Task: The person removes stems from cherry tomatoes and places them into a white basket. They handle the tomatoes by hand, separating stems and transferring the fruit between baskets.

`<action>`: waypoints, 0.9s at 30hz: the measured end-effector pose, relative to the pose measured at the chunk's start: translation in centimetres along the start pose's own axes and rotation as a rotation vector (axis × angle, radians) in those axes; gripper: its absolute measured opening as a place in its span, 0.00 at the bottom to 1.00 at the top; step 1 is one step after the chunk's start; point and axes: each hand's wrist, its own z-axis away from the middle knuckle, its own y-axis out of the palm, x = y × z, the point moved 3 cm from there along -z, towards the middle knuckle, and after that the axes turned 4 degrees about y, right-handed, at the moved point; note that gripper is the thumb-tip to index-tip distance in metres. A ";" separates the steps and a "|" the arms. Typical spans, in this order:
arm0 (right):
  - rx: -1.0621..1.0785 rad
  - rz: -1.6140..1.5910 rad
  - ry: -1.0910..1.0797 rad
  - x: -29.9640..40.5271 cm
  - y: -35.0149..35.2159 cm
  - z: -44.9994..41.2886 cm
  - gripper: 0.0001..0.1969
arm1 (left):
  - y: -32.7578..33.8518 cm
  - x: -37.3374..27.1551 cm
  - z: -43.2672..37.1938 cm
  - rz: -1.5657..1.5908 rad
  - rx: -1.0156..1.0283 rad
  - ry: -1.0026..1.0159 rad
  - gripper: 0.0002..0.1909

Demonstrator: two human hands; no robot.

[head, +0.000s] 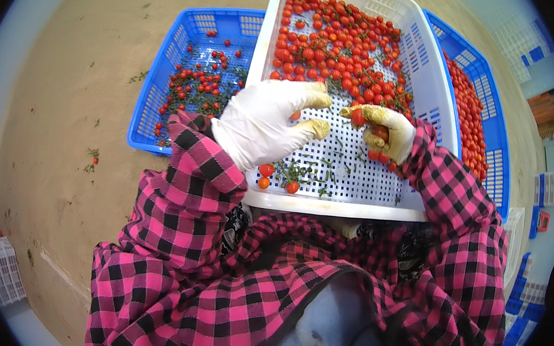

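Note:
My left hand point(267, 120), in a white glove with yellow-stained fingertips, is over the left side of a white perforated plastic crate point(333, 207). Its thumb and forefinger are apart. A cherry tomato point(295, 115) shows between them near the palm; whether the hand holds it is unclear. To the right, my right hand point(393, 129), gloved alike, grips red cherry tomatoes point(358, 117) in its fingers. More tomatoes point(383, 158) show just below that hand. A thick layer of cherry tomatoes point(337, 45), some with green stems, covers the crate's far half.
Green stem pieces point(297, 172) and a few tomatoes point(266, 170) lie near the crate's front rim. Left of it, a blue crate point(152, 103) holds scattered small tomatoes and stems. Another blue crate point(498, 158) at right is heaped with tomatoes. Stem scraps point(92, 157) dot the floor.

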 end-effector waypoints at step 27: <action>0.026 0.123 -0.212 7.8 8.9 -4.2 0.16 | 4.0 -4.8 -0.3 -0.339 0.518 -0.141 0.19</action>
